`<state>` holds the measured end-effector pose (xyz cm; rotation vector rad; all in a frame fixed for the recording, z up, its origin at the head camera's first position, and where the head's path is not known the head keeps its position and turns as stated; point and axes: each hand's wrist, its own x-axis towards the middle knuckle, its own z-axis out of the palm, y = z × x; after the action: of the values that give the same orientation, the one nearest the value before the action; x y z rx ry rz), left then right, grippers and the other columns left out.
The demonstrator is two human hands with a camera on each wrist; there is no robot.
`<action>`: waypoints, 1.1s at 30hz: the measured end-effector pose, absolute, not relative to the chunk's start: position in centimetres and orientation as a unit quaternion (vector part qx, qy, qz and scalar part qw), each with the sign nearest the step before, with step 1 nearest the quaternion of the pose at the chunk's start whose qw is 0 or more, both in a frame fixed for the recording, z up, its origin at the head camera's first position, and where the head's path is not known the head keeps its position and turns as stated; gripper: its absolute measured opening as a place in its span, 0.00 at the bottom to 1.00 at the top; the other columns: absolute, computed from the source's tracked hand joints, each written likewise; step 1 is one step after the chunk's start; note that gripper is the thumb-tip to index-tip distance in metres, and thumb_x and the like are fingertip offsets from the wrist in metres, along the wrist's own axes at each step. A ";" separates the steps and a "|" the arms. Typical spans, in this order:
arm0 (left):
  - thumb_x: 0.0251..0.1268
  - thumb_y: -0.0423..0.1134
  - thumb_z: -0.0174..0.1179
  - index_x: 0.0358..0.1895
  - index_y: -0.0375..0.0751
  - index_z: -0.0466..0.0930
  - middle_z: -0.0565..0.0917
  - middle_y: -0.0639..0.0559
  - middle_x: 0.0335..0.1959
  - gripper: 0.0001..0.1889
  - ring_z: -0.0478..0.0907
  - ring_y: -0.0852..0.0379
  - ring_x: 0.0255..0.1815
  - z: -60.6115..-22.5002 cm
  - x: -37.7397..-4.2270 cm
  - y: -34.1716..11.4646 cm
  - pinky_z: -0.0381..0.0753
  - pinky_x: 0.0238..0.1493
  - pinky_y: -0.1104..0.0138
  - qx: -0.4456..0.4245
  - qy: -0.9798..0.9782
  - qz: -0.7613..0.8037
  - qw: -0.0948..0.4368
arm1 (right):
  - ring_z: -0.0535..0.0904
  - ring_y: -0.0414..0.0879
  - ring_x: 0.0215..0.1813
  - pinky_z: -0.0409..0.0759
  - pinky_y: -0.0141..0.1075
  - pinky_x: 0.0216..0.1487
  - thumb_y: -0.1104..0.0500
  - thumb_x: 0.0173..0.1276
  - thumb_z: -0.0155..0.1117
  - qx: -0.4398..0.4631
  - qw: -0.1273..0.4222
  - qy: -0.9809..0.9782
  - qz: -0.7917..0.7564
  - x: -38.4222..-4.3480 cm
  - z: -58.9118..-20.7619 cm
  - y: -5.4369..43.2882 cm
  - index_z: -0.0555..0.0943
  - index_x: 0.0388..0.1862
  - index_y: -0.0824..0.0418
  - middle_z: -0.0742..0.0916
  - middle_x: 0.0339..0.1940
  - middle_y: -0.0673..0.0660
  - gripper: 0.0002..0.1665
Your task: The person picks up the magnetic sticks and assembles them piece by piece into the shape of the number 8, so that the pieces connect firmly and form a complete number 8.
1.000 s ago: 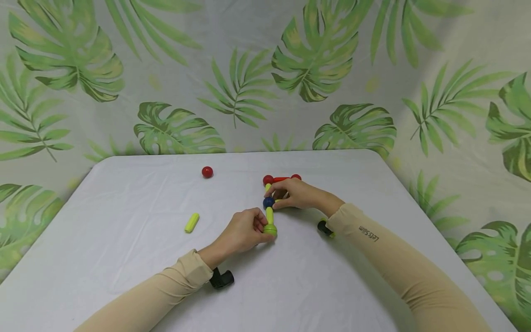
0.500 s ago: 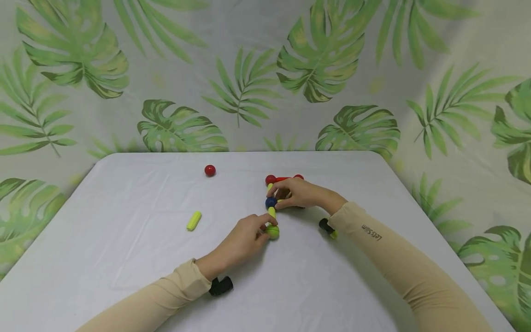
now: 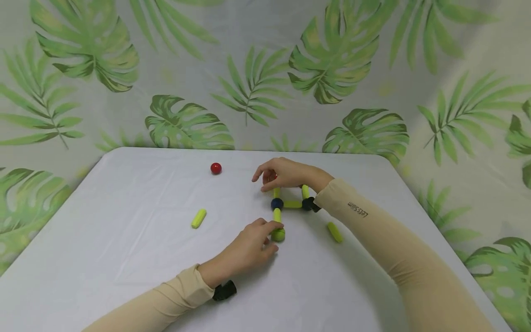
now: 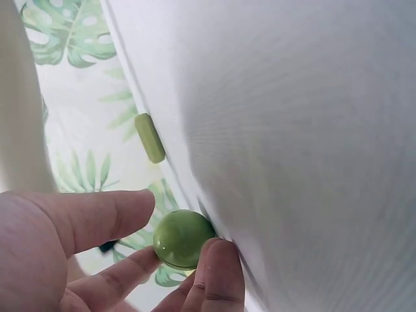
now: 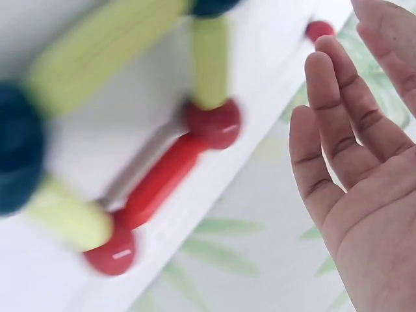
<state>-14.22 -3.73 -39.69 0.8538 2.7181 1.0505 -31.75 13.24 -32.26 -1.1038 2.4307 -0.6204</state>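
A frame of magnetic sticks and balls lies on the white table. My left hand (image 3: 244, 249) has its index finger on the green ball (image 3: 278, 235) at the frame's near end; in the left wrist view the thumb stands apart from that ball. A yellow-green stick (image 3: 277, 214) links it to a dark blue ball (image 3: 277, 204). My right hand (image 3: 288, 173) hovers over the far part of the frame, holding nothing, and hides much of it from the head view. The right wrist view shows a red stick (image 5: 166, 179) between two red balls, one the nearer red ball (image 5: 214, 123).
A loose red ball (image 3: 215, 168) lies at the back left. One loose yellow-green stick (image 3: 198, 218) is left of the frame, another loose yellow-green stick (image 3: 334, 232) to its right. Leaf-patterned cloth (image 3: 186, 124) hangs behind the table (image 3: 137, 230).
My right hand has let go near the blue ball and moved up and away over the far side. The left hand's grip on the green ball has loosened, its thumb drawing away.
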 end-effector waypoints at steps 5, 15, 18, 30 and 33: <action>0.70 0.33 0.70 0.68 0.36 0.78 0.82 0.41 0.53 0.24 0.84 0.51 0.43 -40.6 -14.3 -4.1 0.84 0.46 0.64 0.308 0.887 0.342 0.026 | 0.86 0.46 0.50 0.84 0.36 0.49 0.58 0.74 0.75 -0.418 0.204 0.865 -0.189 -31.9 -30.9 9.0 0.87 0.62 0.52 0.89 0.45 0.53 0.19; 0.69 0.32 0.71 0.69 0.35 0.78 0.82 0.40 0.56 0.27 0.83 0.50 0.51 -39.7 -13.5 -4.0 0.85 0.55 0.58 0.294 0.895 0.333 0.037 | 0.86 0.45 0.51 0.82 0.34 0.56 0.59 0.74 0.74 -0.471 0.244 0.837 -0.133 -31.3 -31.1 1.7 0.85 0.65 0.56 0.88 0.46 0.54 0.22; 0.68 0.32 0.70 0.70 0.35 0.77 0.82 0.40 0.57 0.27 0.83 0.48 0.55 -39.7 -13.3 -4.1 0.85 0.59 0.54 0.295 0.897 0.328 0.032 | 0.85 0.45 0.51 0.81 0.33 0.56 0.59 0.75 0.74 -0.486 0.252 0.828 -0.121 -30.9 -31.7 -0.1 0.85 0.66 0.55 0.87 0.47 0.54 0.22; 0.68 0.39 0.70 0.73 0.46 0.76 0.82 0.49 0.58 0.30 0.81 0.55 0.57 -45.4 -16.1 -4.1 0.85 0.59 0.58 0.317 0.893 0.319 -0.016 | 0.81 0.44 0.52 0.79 0.31 0.54 0.59 0.74 0.75 -0.507 0.271 0.817 -0.051 -29.4 -33.5 -3.9 0.86 0.64 0.51 0.87 0.50 0.52 0.21; 0.67 0.40 0.70 0.72 0.46 0.76 0.82 0.50 0.58 0.30 0.81 0.57 0.56 -45.9 -16.3 -4.0 0.84 0.59 0.60 0.321 0.891 0.321 -0.025 | 0.81 0.43 0.51 0.78 0.30 0.53 0.58 0.73 0.75 -0.512 0.272 0.814 -0.035 -29.2 -33.7 -4.5 0.86 0.63 0.51 0.88 0.50 0.52 0.20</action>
<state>-16.35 -4.03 -45.89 1.0249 2.8439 1.0247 -29.20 -4.45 -33.69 -1.3788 2.1914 -0.0953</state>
